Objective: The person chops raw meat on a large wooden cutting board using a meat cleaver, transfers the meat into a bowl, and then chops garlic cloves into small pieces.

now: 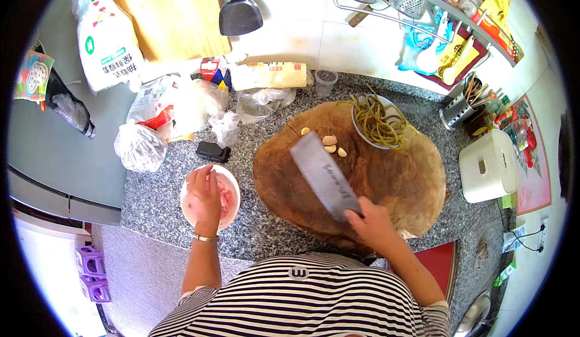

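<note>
My right hand (372, 222) grips the handle of a wide-bladed cleaver (324, 174), whose blade lies over the left part of a thick wooden chopping block (394, 187). My left hand (204, 193) is over a white bowl (189, 210) of chopped raw meat (226, 197), its fingertips inside the rim; whether they hold any meat cannot be told. Beyond the blade, several peeled garlic cloves (342, 152) and a knobbly piece, perhaps ginger (330, 140), lie on the block. A bowl of long green beans (380, 121) stands at the block's back edge.
A black plastic object (212, 152) lies behind the meat bowl, near plastic bags (140, 146). A clear cup (326, 83) stands by the wall. To the right are a metal utensil holder (457, 110) and a white appliance (488, 167). A wire rack (408, 13) hangs above.
</note>
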A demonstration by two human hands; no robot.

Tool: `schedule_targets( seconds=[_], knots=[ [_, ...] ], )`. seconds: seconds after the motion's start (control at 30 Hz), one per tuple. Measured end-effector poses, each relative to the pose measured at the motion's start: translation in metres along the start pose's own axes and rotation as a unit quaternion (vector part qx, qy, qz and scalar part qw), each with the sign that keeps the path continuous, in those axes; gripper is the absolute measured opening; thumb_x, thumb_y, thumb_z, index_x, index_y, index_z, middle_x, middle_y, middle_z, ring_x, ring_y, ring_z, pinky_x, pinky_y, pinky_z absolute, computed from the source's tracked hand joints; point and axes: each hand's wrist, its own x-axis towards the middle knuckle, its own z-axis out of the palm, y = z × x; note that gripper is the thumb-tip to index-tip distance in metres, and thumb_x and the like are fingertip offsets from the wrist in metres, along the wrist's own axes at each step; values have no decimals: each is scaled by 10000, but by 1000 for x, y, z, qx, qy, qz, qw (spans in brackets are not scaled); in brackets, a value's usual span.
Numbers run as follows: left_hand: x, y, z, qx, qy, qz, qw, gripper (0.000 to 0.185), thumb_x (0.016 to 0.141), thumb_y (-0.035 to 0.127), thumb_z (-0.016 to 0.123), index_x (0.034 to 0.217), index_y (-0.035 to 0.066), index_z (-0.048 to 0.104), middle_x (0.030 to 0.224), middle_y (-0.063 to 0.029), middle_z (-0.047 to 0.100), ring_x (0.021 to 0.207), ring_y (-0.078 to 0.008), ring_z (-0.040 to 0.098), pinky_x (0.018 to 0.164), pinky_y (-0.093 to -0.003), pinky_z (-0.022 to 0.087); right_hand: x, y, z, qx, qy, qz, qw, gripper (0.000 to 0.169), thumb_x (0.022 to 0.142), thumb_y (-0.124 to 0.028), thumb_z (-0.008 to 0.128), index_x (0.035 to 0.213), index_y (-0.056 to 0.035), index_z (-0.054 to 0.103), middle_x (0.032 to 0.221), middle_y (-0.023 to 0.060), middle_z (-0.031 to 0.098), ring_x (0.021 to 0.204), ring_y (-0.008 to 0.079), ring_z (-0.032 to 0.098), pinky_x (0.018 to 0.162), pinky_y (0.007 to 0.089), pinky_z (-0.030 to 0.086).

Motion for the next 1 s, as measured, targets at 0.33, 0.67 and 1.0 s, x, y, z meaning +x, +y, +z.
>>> schedule_targets(
  seconds=[0.33,0.67,1.0],
  knots=[
    [29,114,95,-176,-174,227,942,259,845,27,665,1103,42,658,1096,-131,637,1035,-346,589,898,-415,492,-69,50,-19,-53,151,65,985,210,897,-139,662,1033,-11,566,847,237,639,787,437,630,689,459,498],
    [23,129,122,-135,-258,299,909,76,850,71,614,923,50,604,962,-126,588,942,-339,559,846,-423,486,-93,71,-13,307,-37,201,929,598,990,-248,614,1517,-125,358,709,17,595,519,82,519,473,237,437],
    [-51,163,97,-235,-257,227,910,238,846,131,733,1052,56,642,934,-130,599,885,-339,568,786,-421,473,-91,67,10,-90,186,-45,977,544,978,-281,614,1490,-168,470,740,129,637,586,268,611,568,371,509]
  ],
)
